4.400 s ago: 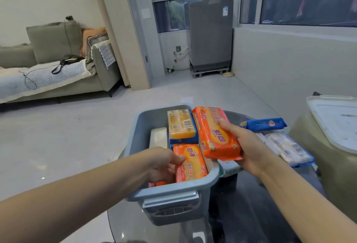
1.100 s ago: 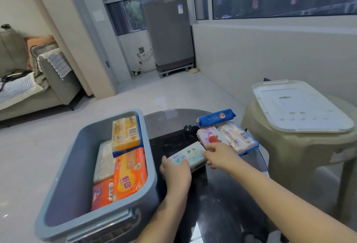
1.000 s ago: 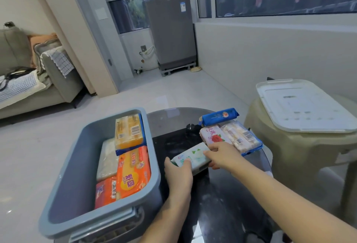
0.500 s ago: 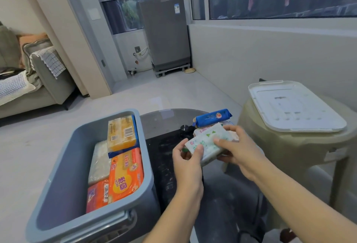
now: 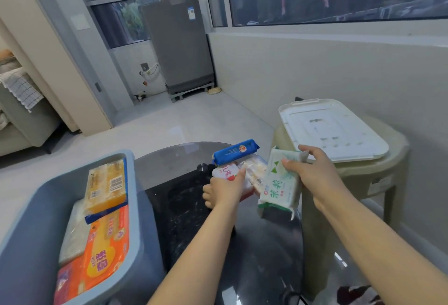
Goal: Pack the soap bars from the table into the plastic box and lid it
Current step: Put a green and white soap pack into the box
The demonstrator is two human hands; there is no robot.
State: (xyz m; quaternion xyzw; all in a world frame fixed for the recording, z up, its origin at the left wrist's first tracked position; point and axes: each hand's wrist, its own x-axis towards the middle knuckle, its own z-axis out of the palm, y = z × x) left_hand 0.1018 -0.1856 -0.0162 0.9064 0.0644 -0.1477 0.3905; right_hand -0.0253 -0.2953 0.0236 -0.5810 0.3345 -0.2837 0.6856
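Daylight from wide windows falls on a round glass table (image 5: 174, 159) where packing goes on. Half a second earlier both hands held the white-and-green soap bar (image 5: 278, 183); now the right hand (image 5: 315, 174) alone grips it, fingers curled over its top end, lifted clear of the table and tilted. The left hand (image 5: 224, 189) has let go and closed on the next one, a white bar with a red flower (image 5: 226, 171), which lies on the table beside a clear-wrapped pack (image 5: 254, 169) and under a blue bar (image 5: 235, 151). That likely means two bars go in together. The grey box (image 5: 135, 207) at the left already holds orange and yellow packs. Its white lid (image 5: 332, 130) waits on a beige stool (image 5: 351, 183), well apart from the box. The held wrapper looks glossy and slightly crumpled.
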